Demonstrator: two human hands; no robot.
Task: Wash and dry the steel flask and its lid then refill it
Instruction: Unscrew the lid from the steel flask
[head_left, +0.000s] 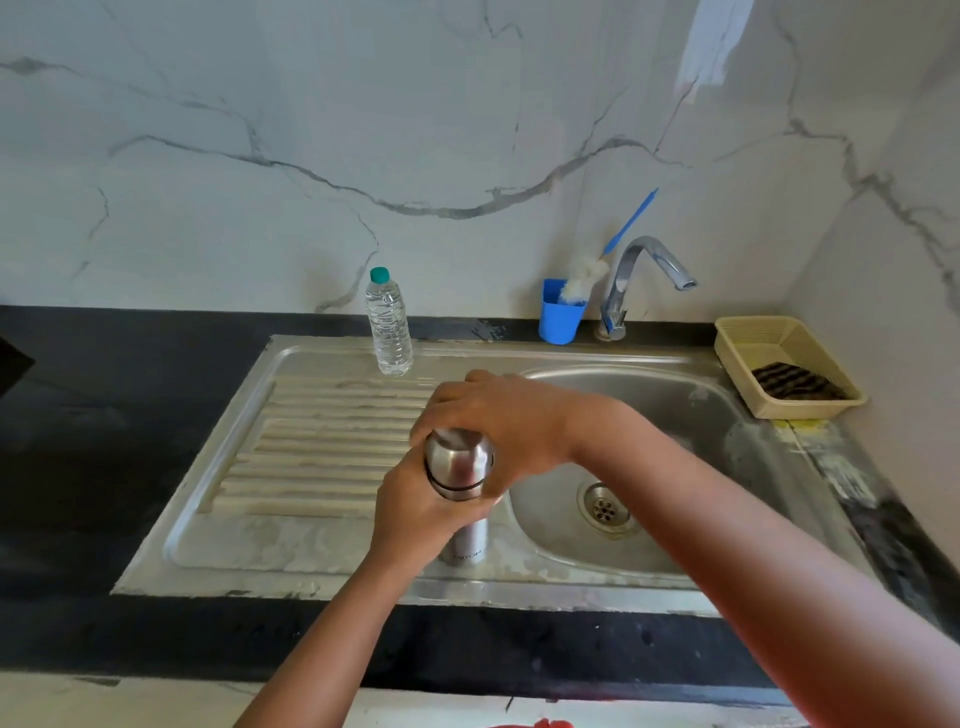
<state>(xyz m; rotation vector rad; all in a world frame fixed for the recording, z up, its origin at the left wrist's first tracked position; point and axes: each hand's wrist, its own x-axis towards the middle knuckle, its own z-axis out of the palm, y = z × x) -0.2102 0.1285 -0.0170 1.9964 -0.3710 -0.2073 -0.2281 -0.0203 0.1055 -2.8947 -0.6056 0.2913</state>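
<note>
The steel flask (460, 480) is standing upright on the flat front edge of the sink (322, 551), between the ribbed draining board and the basin. The left hand (415, 512) is wrapping around its body, gripping it. The right hand (498, 421) is closing over the lid (457, 452) on top. A water bottle (388, 325) is standing behind, near the tap (641, 275).

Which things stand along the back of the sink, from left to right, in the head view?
Plastic water bottle → blue cup with the bottle brush → tap → beige basket with a scrub pad.
</note>
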